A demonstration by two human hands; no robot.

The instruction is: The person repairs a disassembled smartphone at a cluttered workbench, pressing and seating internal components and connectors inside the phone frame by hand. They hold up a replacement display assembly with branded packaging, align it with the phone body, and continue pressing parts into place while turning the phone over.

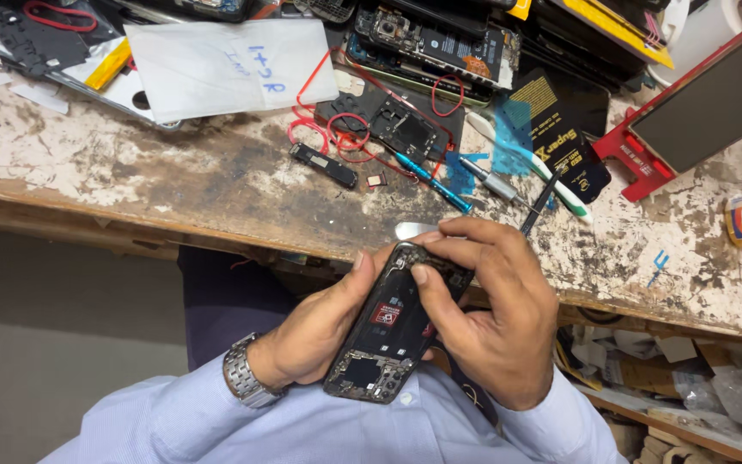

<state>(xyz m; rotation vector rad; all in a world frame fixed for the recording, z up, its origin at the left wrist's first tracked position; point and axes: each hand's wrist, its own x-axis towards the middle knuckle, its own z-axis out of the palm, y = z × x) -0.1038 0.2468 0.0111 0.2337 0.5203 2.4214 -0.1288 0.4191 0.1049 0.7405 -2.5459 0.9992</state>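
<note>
**Opened phone held in both hands, just off the bench edge**

Held low, in front of the chest and just off the near edge of the worn workbench [173, 185]: an opened phone [392, 331], back off, dark insides up, camera end toward the body. Cupped from below and along its left side by the left hand [315, 331], thumb laid on the edge, likely to keep it from slipping. Gripped at the far end by the right hand [495, 314], fingers curled over the top, thumb pressed flat on the inside, as if pushing a part down. Both hands closed on the phone, neither loose. Metal watch [246, 378] on the left wrist.

On the bench, within easy reach: blue screwdriver [431, 180], white and green brush [530, 167], thin dark tool [538, 206], small black part [324, 165], another black cover [397, 129] with red wires [328, 129] looped about it. Farther back, a white paper sheet [225, 64] and a second opened phone [431, 43]. At the right, a red stand [637, 159] with a dark screen propped on it.
</note>
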